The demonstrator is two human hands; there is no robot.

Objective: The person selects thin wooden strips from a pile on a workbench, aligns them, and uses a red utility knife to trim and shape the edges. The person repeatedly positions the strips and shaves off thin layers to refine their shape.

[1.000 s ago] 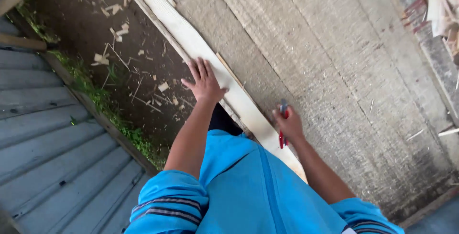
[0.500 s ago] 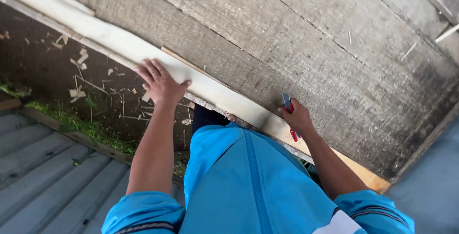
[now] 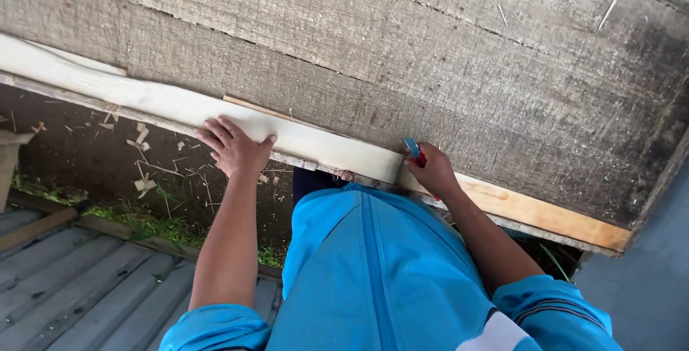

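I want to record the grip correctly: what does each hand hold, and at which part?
The right hand grips a small blue-and-red tool by its lower part. The left hand holds nothing; it lies flat on the pale plank.

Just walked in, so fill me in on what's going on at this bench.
A person in a blue jacket leans over a rough grey workbench, with a long pale wooden plank lying along its near edge. The left hand lies flat on the plank, fingers spread, pressing it down. The right hand grips a small blue and red marker with its tip at the plank, just where the pale wood meets a more yellow strip. Wood chips litter the dirt below.
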